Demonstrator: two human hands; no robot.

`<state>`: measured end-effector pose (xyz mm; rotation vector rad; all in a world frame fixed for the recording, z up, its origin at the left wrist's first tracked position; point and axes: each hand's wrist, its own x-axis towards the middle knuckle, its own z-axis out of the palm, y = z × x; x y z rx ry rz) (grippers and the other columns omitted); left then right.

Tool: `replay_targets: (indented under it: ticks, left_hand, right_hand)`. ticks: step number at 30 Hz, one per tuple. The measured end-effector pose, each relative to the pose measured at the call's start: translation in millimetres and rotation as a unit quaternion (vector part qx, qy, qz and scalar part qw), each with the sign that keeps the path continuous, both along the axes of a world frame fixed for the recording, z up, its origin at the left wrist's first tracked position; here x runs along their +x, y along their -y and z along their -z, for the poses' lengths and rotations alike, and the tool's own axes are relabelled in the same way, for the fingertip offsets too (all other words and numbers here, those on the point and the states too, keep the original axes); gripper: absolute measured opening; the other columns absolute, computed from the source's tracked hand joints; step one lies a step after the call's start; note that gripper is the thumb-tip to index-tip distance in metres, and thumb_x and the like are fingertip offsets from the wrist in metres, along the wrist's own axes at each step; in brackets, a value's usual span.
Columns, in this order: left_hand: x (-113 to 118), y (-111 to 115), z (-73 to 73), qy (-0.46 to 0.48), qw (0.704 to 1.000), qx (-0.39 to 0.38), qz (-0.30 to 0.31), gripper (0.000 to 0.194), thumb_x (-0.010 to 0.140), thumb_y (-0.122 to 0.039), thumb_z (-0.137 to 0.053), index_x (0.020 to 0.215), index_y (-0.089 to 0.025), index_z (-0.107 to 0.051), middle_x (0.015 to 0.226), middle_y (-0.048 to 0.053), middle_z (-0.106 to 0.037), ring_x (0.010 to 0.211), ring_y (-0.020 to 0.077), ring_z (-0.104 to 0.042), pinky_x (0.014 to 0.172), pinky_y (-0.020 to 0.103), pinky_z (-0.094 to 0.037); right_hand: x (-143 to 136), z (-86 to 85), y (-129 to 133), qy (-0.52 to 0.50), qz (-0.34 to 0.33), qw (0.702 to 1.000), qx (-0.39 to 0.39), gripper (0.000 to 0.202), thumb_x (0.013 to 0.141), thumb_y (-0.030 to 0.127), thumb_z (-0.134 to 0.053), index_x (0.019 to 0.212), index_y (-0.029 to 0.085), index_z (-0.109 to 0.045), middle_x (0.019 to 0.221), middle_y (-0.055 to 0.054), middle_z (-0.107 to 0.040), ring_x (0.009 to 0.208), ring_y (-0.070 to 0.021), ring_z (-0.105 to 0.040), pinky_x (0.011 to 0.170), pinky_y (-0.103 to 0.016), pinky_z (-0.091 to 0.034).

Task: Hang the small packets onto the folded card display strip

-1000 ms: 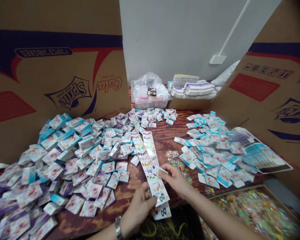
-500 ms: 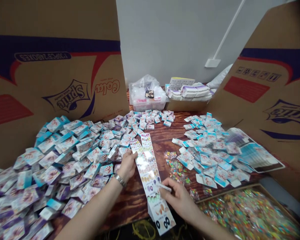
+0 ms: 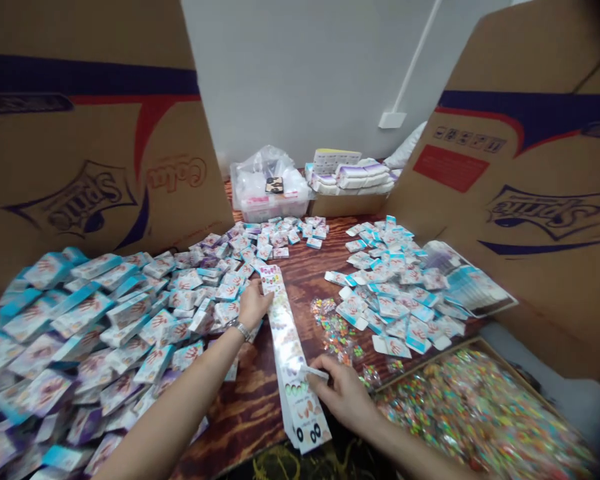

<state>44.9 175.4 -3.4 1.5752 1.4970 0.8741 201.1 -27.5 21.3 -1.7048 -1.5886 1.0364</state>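
Observation:
Long printed strips [image 3: 283,333] with rows of small coloured pictures lie stacked down the middle of the table, their lower ends over the front edge. My left hand [image 3: 254,303], with a metal watch on the wrist, has its fingers curled at the upper left edge of the strips. Whether it grips them is hard to tell. My right hand [image 3: 337,387] pinches a small white flat piece [image 3: 314,372] between thumb and fingers, over the right edge of the strips' lower half.
Small boxes [image 3: 130,313] are heaped at left. Flattened boxes [image 3: 400,293] and candy packets [image 3: 337,330] lie right. A tray of packets [image 3: 480,400] is front right. Large cartons [image 3: 80,147] flank the table; a plastic tub [image 3: 270,200] stands behind.
The view has turned rightward, shifting everything left in the picture. The strips, fanned apart before, now lie nearly on top of each other. My right hand still holds the white piece.

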Motion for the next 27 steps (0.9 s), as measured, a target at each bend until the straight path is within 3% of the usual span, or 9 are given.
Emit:
replay_targets:
  ticks: [4,6,8,12,15,18,22,24,27]
  left_hand:
    - [-3.3,1.7,-5.0,-0.083,0.993,0.077,0.021,0.039,0.066,-0.023,-0.065,0.102,-0.013,-0.057,0.091,0.011,-0.063,0.097,0.0309,-0.058,0.088,0.045,-0.043]
    - [-0.6,6.7,-10.3,-0.107,0.987,0.119,0.022,0.045,0.072,-0.026,-0.061,0.113,-0.011,-0.052,0.104,0.015,-0.058,0.109,0.0333,-0.050,0.095,0.049,-0.038]
    - [5.6,15.8,-16.5,-0.122,0.979,0.160,0.027,0.047,0.077,-0.026,-0.055,0.121,-0.012,-0.046,0.115,0.016,-0.052,0.118,0.0328,-0.043,0.100,0.050,-0.033]
    - [27.0,42.8,-26.6,-0.149,0.943,0.255,0.157,0.036,0.085,-0.021,-0.045,0.121,-0.016,-0.046,0.118,0.013,-0.052,0.113,0.0265,-0.047,0.099,0.045,-0.038]
    - [46.4,60.6,-28.7,-0.164,0.911,0.272,0.263,0.034,0.084,-0.016,-0.045,0.118,-0.019,-0.049,0.113,0.010,-0.056,0.107,0.0223,-0.052,0.094,0.038,-0.044]
    - [66.3,67.2,-27.8,-0.184,0.872,0.280,0.356,0.049,0.077,-0.010,-0.049,0.126,-0.018,-0.045,0.126,0.010,-0.052,0.114,0.0231,-0.049,0.096,0.037,-0.043]
    - [91.1,60.1,-28.4,-0.202,0.834,0.284,0.429,0.071,0.070,-0.002,-0.049,0.137,-0.016,-0.030,0.144,0.013,-0.036,0.132,0.0283,-0.031,0.101,0.042,-0.038]
    - [99.6,55.7,-30.6,-0.210,0.822,0.289,0.443,0.070,0.073,-0.002,-0.046,0.139,-0.015,-0.026,0.146,0.014,-0.032,0.135,0.0290,-0.025,0.102,0.044,-0.035]
    - [101.1,53.8,-36.1,-0.228,0.809,0.306,0.447,0.057,0.081,-0.005,-0.042,0.136,-0.014,-0.031,0.140,0.016,-0.040,0.130,0.0269,-0.035,0.102,0.042,-0.035]
  right_hand:
    - [34.6,-10.1,-16.6,0.077,-0.015,0.995,0.062,0.021,0.089,0.037,-0.049,0.081,0.020,-0.061,0.080,-0.001,-0.063,0.078,-0.0164,-0.058,0.069,-0.025,-0.042]
    - [64.3,-2.7,-29.6,0.158,0.041,0.983,0.085,0.022,0.090,0.036,-0.046,0.087,0.020,-0.061,0.083,-0.003,-0.063,0.080,-0.0173,-0.058,0.071,-0.026,-0.043]
    - [91.7,12.4,-40.8,0.244,0.092,0.960,0.103,0.017,0.087,0.031,-0.051,0.088,0.019,-0.062,0.097,-0.008,-0.063,0.099,-0.0231,-0.055,0.084,-0.032,-0.042]
    - [112.5,44.7,-48.7,0.284,0.114,0.946,0.103,0.011,0.081,0.023,-0.056,0.087,0.018,-0.064,0.106,-0.013,-0.059,0.108,-0.0294,-0.050,0.092,-0.042,-0.038]
    - [108.5,52.9,-46.4,0.290,0.104,0.944,0.121,0.012,0.082,0.021,-0.054,0.087,0.019,-0.064,0.105,-0.013,-0.056,0.101,-0.0265,-0.051,0.090,-0.040,-0.040]
    - [110.0,43.9,-48.4,0.274,0.070,0.948,0.145,0.013,0.084,0.021,-0.050,0.084,0.019,-0.063,0.095,-0.010,-0.053,0.091,-0.0220,-0.053,0.083,-0.034,-0.044]
    - [117.5,14.3,-59.3,0.247,0.010,0.955,0.163,0.010,0.083,0.021,-0.052,0.081,0.019,-0.062,0.092,-0.008,-0.054,0.090,-0.0209,-0.053,0.084,-0.034,-0.045]
    - [116.8,-4.1,-63.8,0.226,-0.021,0.959,0.167,0.009,0.082,0.022,-0.053,0.083,0.019,-0.062,0.097,-0.007,-0.055,0.094,-0.0202,-0.053,0.087,-0.033,-0.043]
    - [113.3,-27.4,-63.0,0.152,-0.049,0.972,0.174,0.011,0.084,0.026,-0.054,0.087,0.020,-0.063,0.100,-0.007,-0.057,0.098,-0.0204,-0.054,0.089,-0.035,-0.042]
